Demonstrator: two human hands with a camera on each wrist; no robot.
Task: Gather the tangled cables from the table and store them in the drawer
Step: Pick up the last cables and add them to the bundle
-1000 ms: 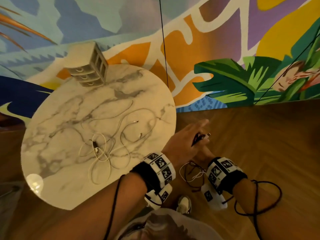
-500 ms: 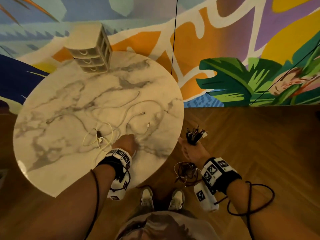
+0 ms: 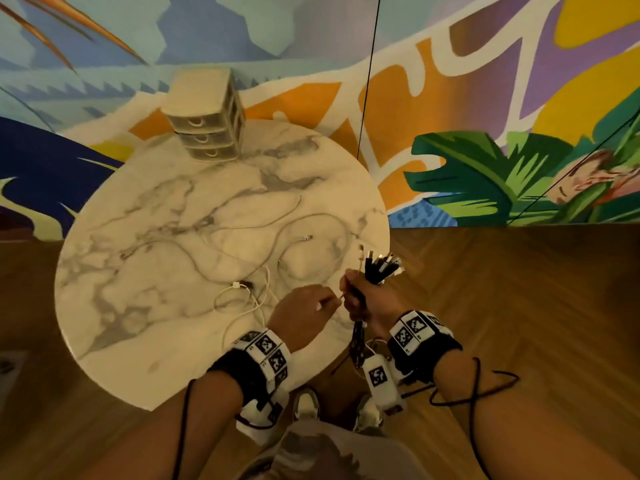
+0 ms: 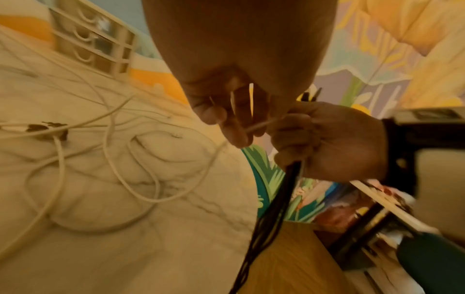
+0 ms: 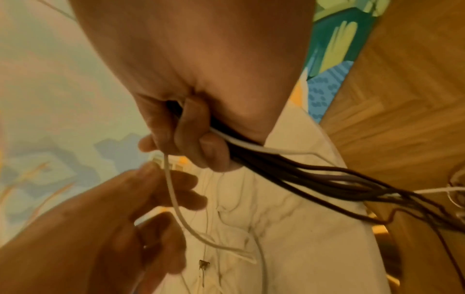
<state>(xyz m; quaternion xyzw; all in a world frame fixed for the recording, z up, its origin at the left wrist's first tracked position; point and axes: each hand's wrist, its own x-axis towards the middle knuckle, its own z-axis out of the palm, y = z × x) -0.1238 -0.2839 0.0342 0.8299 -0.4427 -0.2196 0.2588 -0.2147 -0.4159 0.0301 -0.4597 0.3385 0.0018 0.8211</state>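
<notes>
While the person stands at the near edge of the round marble-patterned bench (image 3: 145, 306), their right hand (image 3: 367, 299) has its grip closed in a fist round a bundle of dark cables (image 3: 379, 271). The plug ends fan upward above the fist, and the loose lengths hang down below it past the bench edge. Their left hand (image 3: 298, 315) sits just beside it, thumb and fingertips (image 4: 234, 135) pinching a thin white cable (image 5: 173, 199) that runs across into the right fist. More thin white cables (image 3: 242, 268) lie in tangled loops on the bench, near both hands. At the far side of the bench stands a small beige three-drawer unit (image 3: 207, 116), all its drawers pushed in, well apart from the hands.
</notes>
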